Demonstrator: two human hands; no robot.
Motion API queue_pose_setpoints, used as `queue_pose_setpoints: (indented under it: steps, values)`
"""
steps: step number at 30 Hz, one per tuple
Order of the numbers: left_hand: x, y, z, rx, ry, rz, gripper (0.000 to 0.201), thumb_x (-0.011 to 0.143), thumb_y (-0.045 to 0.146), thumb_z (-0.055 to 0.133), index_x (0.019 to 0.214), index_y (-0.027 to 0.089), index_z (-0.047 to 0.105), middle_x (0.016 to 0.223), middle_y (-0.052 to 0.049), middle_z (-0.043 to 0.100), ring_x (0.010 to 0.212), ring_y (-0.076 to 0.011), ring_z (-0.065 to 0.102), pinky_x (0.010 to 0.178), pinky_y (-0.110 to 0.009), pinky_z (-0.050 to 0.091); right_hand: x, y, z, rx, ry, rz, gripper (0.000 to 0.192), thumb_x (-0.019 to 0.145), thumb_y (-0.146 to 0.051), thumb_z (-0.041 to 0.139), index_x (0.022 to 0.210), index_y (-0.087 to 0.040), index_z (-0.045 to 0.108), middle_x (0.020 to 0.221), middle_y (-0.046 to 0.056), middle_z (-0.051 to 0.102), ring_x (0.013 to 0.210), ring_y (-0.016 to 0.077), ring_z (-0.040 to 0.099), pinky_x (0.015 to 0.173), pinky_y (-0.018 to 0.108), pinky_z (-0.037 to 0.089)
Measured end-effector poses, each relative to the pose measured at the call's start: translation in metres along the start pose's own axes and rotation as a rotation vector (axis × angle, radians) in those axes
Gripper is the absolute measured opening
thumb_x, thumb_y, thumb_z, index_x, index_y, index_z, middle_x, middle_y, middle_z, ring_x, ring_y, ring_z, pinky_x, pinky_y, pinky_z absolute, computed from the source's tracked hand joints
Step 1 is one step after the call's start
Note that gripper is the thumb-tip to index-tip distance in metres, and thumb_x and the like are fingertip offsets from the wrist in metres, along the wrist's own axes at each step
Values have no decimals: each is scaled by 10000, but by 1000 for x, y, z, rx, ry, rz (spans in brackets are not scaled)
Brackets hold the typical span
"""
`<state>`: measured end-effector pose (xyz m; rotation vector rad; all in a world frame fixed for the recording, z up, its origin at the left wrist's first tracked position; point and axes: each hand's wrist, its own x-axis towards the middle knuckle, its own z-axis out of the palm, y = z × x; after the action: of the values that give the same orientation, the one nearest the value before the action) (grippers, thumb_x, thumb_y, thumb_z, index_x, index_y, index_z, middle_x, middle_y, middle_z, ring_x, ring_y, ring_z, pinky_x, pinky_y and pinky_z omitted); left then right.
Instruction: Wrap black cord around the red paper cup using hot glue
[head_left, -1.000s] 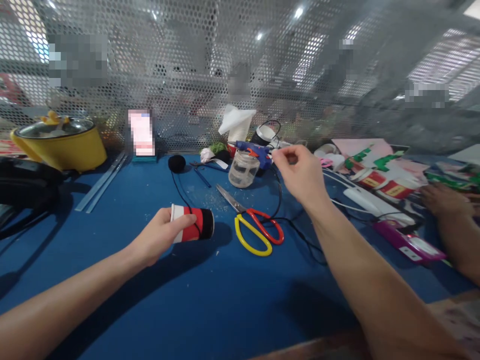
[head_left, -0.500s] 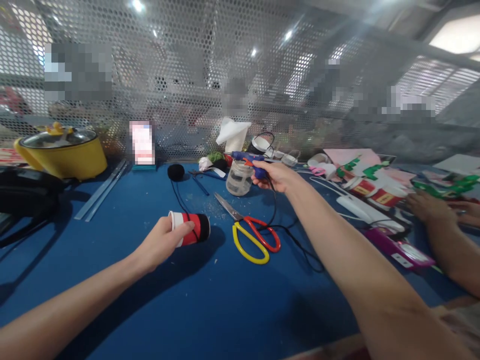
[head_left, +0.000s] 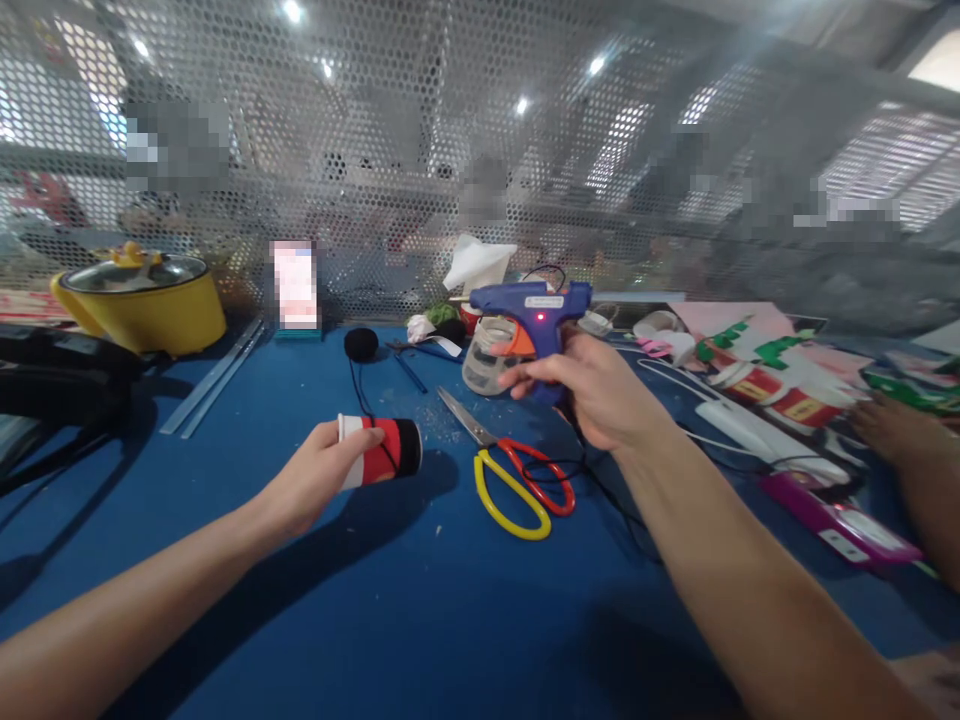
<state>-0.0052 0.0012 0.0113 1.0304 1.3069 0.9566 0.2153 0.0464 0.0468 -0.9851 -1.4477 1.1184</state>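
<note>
My left hand (head_left: 311,478) grips a paper cup (head_left: 382,450) with red, white and black bands, held on its side just above the blue table (head_left: 420,610). A black thread runs from the cup back to a black ball of yarn (head_left: 361,343). My right hand (head_left: 596,390) holds a blue glue gun (head_left: 534,310) with an orange trigger and a lit red lamp, nozzle pointing left, raised over the table. Its black cord (head_left: 592,480) trails down past scissors (head_left: 510,470) with one red and one yellow handle.
A glass jar (head_left: 484,365) stands behind the glue gun. A yellow pot (head_left: 142,300) sits at the back left, a black bag (head_left: 52,375) at the left edge. Decorated cups (head_left: 780,395), paper scraps and a purple box (head_left: 840,515) crowd the right, where another person's hand (head_left: 896,420) rests. A perforated metal screen (head_left: 450,150) closes the back.
My right hand reached to the glue gun by the jar, took hold of it and lifted it toward me. My left hand kept the cup in nearly the same place.
</note>
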Motion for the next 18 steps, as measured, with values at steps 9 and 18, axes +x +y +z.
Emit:
queue_pose_setpoints:
  steps: [9,18]
  values:
    - [3,4,-2,-92,7,-126,145,613,263,570,615,126,523,471,19,530,400,-76,473,391,-174,339,-50,9,24,-134,-331,185,161,749,-250,488,834,-121,532,561,-5,526,475,82,489,469,209,419]
    - [11,-2,-6,-18,-36,-178,159,625,278,561,619,119,574,495,-5,581,436,-101,521,445,-201,390,-59,10,33,-578,-332,157,191,752,-306,458,671,-157,546,411,-46,419,386,81,413,385,198,347]
